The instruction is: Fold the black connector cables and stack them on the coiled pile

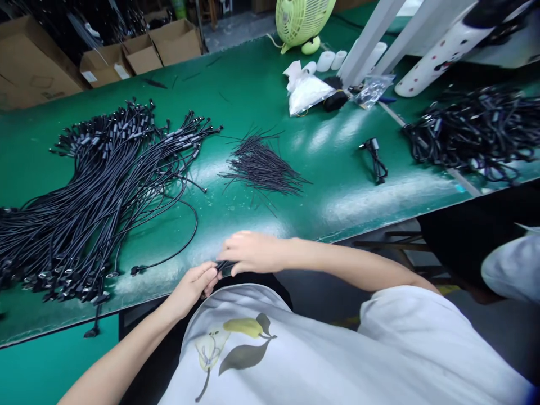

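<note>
A black cable (225, 267), seemingly folded into a small bundle, is between my hands at the table's front edge. The fingers of my left hand (194, 286) pinch its left end. My right hand (255, 252) bends over the other end with its fingers closed on it; part of the cable is hidden beneath. Beyond my hands lies a heap of thin black twist ties (264, 166). To the left spreads a large pile of straight black cables (113, 191) with plugs at both ends. One tied cable bundle (374, 160) lies alone to the right.
A big heap of bundled cables (476, 132) covers the right side of the green table (236, 219). Toward the back are a green fan (301, 22), a white plastic bag (310, 94) and grey posts (371, 39). Cardboard boxes (175, 44) stand behind. Another person's sleeve (514, 267) shows at right.
</note>
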Available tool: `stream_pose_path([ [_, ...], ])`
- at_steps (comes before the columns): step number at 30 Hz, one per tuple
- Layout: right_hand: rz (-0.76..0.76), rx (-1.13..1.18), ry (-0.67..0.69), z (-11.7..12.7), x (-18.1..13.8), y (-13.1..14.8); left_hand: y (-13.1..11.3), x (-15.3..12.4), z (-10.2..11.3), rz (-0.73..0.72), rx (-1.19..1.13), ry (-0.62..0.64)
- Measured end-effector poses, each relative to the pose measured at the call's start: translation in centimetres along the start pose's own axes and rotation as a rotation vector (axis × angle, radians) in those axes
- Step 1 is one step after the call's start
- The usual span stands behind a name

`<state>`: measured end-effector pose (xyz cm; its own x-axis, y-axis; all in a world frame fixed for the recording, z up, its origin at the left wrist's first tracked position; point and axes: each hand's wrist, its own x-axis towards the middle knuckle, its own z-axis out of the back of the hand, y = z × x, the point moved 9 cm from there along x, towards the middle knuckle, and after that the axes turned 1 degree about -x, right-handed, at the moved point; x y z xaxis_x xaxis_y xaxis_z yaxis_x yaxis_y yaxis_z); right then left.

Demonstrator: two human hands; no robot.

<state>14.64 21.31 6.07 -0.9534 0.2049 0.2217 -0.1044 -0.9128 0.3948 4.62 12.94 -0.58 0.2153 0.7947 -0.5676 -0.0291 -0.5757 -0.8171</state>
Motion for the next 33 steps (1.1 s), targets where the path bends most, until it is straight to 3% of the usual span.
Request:
stream_pose_path([
  [2, -0.287, 0.04, -0.151, 3.7, -0.9, -7.4, 0.6, 0.0, 0.8, -0.014, -0.02, -0.088],
  [3, -0.564, -0.023, -0.299, 6.0, -2.5, -12.2, 0.7, 0.0, 1.2, -0.031, -0.04, -0.132],
  [4, -0.806, -0.109, -0.365, 7.6, -4.3, -16.2, 0.7, 0.0, 1.5, -0.052, -0.071, -0.171],
  [6, -0.993, -0.184, -0.406, 8.8, -6.3, -21.3, 0.6, -0.1, 2.0, -0.096, -0.16, -0.226],
  [8, -1.045, -0.242, -0.393, 8.6, -7.1, -23.9, 0.3, -0.2, 2.4, -0.132, -0.259, -0.276],
  [10, -1.064, -0.323, -0.409, 8.1, -7.5, -24.5, -0.1, -0.4, 3.0, -0.166, -0.346, -0.332],
  [14, -1.033, -0.436, -0.483, 8.4, -8.0, -22.8, -1.0, -0.6, 3.7, -0.22, -0.477, -0.401],
  [22, -1.123, -0.5, -0.567, 10.3, -10.4, -19.6, -2.3, 0.3, 1.7, -0.268, -0.577, -0.312],
  [28, -1.214, -0.503, -0.643, 10.7, -12.9, -17.9, -2.5, 0.1, 0.9, -0.284, -0.599, -0.277],
  [33, -1.197, -0.469, -0.74, 10.0, -14.0, -17.2, -3.1, -0.4, 0.5, -0.319, -0.623, -0.28],
])
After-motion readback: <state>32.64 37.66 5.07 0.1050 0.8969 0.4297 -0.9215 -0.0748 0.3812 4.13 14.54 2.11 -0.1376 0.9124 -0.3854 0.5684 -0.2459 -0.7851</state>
